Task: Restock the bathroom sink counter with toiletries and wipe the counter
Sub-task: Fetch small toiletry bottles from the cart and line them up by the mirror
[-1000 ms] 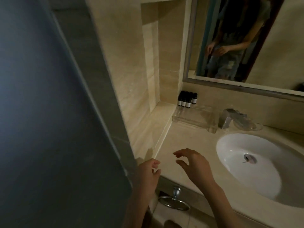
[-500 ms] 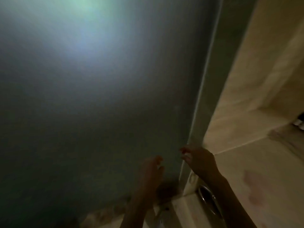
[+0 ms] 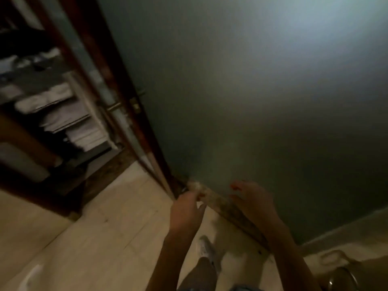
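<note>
Both hands up, holding nothing. Left hand [image 3: 185, 211] low centre, its fingers [image 3: 200, 206] loosely curled, blurred. Right hand [image 3: 255, 203] at its 3 o'clock, apart from it, fingertips [image 3: 236, 186] bent loose and slightly spread, in front of the grey frosted panel [image 3: 252, 91]. Toiletries relative to the fingers: cannot tell. Folded white towels [image 3: 63, 114] stacked at 9 o'clock, well apart from both hands. Metal ring [image 3: 341, 279] at 5 o'clock. Shoe [image 3: 206, 250] on tiled floor [image 3: 84, 238] at 6.
</note>
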The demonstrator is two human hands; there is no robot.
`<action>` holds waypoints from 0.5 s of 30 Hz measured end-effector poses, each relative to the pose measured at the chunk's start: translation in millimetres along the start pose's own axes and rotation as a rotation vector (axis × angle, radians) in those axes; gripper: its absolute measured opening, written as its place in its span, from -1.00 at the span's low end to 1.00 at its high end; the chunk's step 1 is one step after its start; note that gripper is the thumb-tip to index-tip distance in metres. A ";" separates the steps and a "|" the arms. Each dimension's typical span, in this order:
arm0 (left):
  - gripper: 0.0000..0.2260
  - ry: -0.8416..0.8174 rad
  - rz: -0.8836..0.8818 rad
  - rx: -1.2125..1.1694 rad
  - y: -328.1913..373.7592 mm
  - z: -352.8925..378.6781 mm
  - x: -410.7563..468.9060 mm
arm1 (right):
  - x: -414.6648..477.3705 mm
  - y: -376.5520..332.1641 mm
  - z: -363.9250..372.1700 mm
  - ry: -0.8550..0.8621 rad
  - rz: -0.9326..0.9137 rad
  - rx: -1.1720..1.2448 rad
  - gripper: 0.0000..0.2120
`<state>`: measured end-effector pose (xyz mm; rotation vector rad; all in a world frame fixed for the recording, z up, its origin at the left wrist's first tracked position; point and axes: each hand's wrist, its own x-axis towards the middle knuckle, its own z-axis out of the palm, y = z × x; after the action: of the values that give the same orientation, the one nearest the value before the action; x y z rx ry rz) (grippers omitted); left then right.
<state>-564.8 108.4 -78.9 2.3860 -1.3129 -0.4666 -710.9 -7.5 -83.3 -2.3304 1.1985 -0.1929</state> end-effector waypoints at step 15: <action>-0.72 0.284 -0.355 -0.013 -223.9 -158.5 -33.9 | 84.3 -289.4 98.3 -0.213 -0.511 0.034 -0.75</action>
<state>-346.4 273.9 -42.9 2.5664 -0.7666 -0.2166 -417.7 101.8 -32.3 -2.5096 0.4804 -0.1329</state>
